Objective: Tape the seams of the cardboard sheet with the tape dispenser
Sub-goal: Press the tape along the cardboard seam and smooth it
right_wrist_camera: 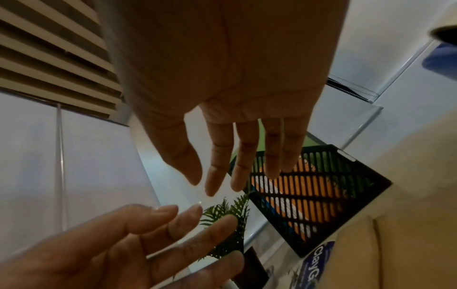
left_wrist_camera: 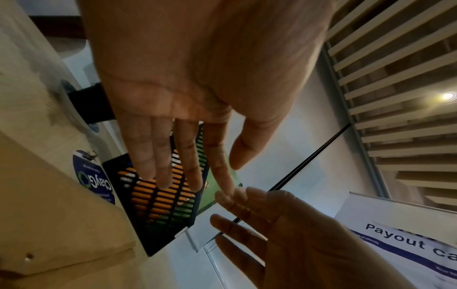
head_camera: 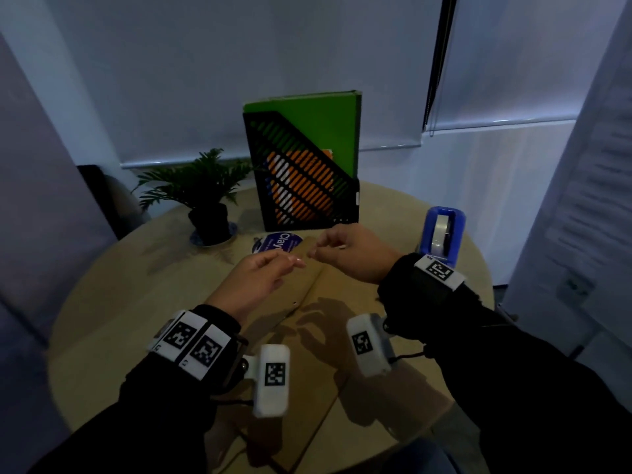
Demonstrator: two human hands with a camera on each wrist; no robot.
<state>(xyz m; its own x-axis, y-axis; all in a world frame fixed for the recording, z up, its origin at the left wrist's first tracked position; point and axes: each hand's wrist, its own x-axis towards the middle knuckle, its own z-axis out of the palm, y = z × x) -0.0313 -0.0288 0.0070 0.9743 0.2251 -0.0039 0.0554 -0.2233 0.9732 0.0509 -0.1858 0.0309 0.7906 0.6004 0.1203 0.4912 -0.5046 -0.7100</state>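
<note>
A brown cardboard sheet [head_camera: 318, 292] with a fold seam lies flat across the middle of the round table; it also shows as cardboard [left_wrist_camera: 49, 215] and cardboard [right_wrist_camera: 408, 244] in the wrist views. The blue tape dispenser [head_camera: 443, 230] with a clear roll stands at the table's right back, behind my right wrist, seen as a blue tape dispenser [right_wrist_camera: 440, 58] corner. My left hand [head_camera: 270, 268] and right hand [head_camera: 342, 251] hover above the sheet's far end, fingertips almost meeting. Left hand [left_wrist_camera: 197, 78] and right hand [right_wrist_camera: 222, 68] have straight, relaxed fingers. I cannot make out tape between them.
A black mesh file holder [head_camera: 304, 172] with a green folder stands at the back of the table [head_camera: 119, 319]. A small potted plant [head_camera: 205, 200] sits left of it. A round blue label [head_camera: 278, 242] lies by the sheet's far end. A white banner [head_camera: 581, 200] stands at the right.
</note>
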